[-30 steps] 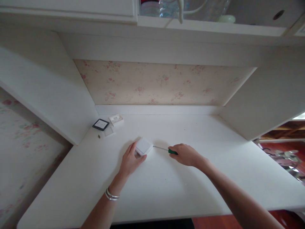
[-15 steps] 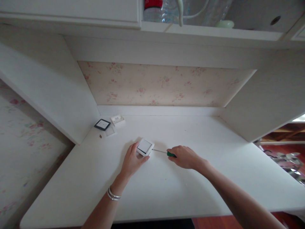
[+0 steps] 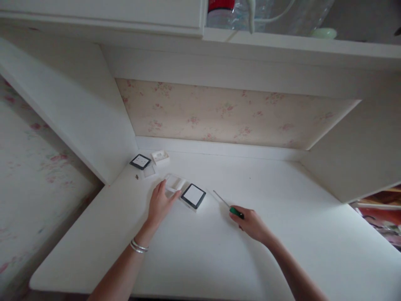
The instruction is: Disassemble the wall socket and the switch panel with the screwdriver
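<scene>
My left hand pinches a thin white cover frame between thumb and fingers, just above or on the white desk. Right beside it lies a square wall switch with a white face, a dark border and a white base. In my right hand is a screwdriver with a green handle, fingers wrapped round it. Its metal shaft points up and left toward the switch, and the tip is apart from it.
At the back left lie a dark-bordered socket plate, another pale frame, a white mounting box and small screws. An overhead cabinet and a side panel enclose the desk.
The white cover frame has come off the switch and moved left with my left hand, baring the dark border. The screwdriver has drawn back to the right. The view has shifted slightly.
</scene>
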